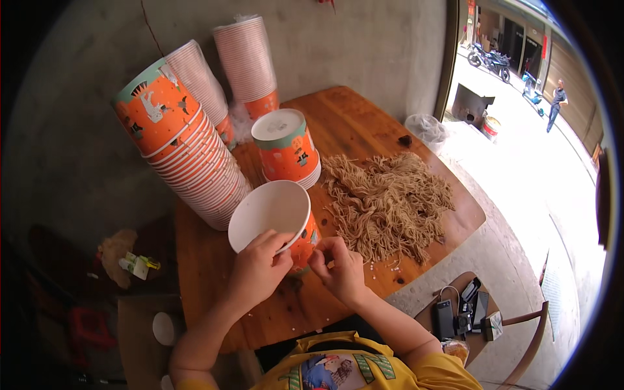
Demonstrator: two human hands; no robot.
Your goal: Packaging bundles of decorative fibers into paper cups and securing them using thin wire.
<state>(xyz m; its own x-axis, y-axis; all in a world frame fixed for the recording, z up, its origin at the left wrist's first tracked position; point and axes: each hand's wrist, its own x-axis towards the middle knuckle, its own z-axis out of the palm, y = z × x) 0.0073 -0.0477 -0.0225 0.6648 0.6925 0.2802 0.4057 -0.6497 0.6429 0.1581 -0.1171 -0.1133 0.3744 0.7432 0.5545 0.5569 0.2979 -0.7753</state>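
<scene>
My left hand (261, 268) grips the near rim of a paper bucket (276, 208), thumb outside and fingers over the edge. The bucket is white inside, with an orange printed outside, and tilts on the wooden table. Against its right side, my right hand (338, 265) is closed in a pinch; whatever lies between the fingertips is too small to make out. A loose heap of tan strings (393, 201) lies to the right of the bucket. Just behind it, a short nested stack of upside-down buckets (286, 146) stands bottom up.
A tall leaning stack of orange buckets (185, 153) rises at the left. Two plastic-wrapped stacks (247, 62) stand by the wall. White bits dot the wooden table (286, 318). At the lower right, a stool (426, 318) bears a phone (444, 318). A person (556, 104) stands outside.
</scene>
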